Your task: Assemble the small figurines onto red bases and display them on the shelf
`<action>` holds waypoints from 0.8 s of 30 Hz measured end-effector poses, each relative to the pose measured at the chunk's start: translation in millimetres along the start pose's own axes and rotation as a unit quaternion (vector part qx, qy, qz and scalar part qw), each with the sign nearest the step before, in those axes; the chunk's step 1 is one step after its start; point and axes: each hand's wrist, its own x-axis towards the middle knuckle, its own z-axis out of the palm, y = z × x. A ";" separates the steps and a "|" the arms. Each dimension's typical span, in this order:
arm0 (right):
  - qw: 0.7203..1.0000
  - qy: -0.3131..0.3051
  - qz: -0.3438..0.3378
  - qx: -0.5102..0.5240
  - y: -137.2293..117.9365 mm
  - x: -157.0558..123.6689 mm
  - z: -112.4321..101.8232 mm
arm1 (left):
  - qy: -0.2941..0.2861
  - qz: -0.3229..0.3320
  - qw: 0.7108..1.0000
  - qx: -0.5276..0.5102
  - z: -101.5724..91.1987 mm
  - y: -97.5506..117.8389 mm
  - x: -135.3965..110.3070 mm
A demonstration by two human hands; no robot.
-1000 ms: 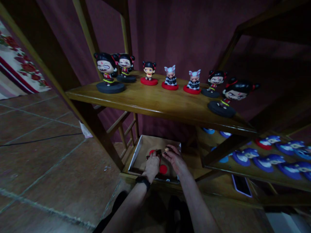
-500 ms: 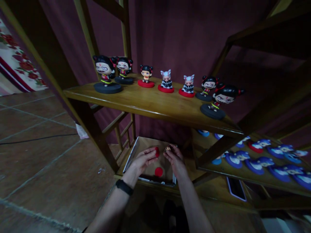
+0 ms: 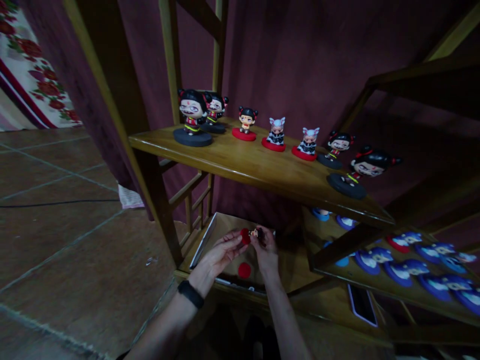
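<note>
My left hand (image 3: 224, 250) is closed on a round red base (image 3: 245, 236), held by its edge and turned up on its side. In my right hand (image 3: 267, 246) is a small black-haired figurine (image 3: 255, 233), its lower end facing the red base. The two pieces are very close; whether they touch I cannot tell. Both hands are above an open shallow cardboard box (image 3: 229, 279). Inside the box lies another red disc (image 3: 244, 270).
Above my hands runs a wooden shelf (image 3: 258, 170) with several figurines on red and dark bases. Blue-based figurines (image 3: 407, 270) fill a lower shelf at right. A phone (image 3: 362, 304) lies on the board below. A wooden post (image 3: 150, 200) stands at left.
My right hand has turned the figurine sideways and brought it up to the red base in my left hand. The view has shifted slightly left.
</note>
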 end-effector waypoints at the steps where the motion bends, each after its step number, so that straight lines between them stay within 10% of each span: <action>1: 1.000 -0.002 -0.006 -0.016 0.7 -0.4 0.8 | 0.001 0.003 1.000 0.001 -1.3 -0.1 0.3; 24: 1.000 -0.014 0.010 -0.014 8.1 -0.2 -0.9 | 0.080 0.107 0.986 0.099 3.0 -10.0 7.9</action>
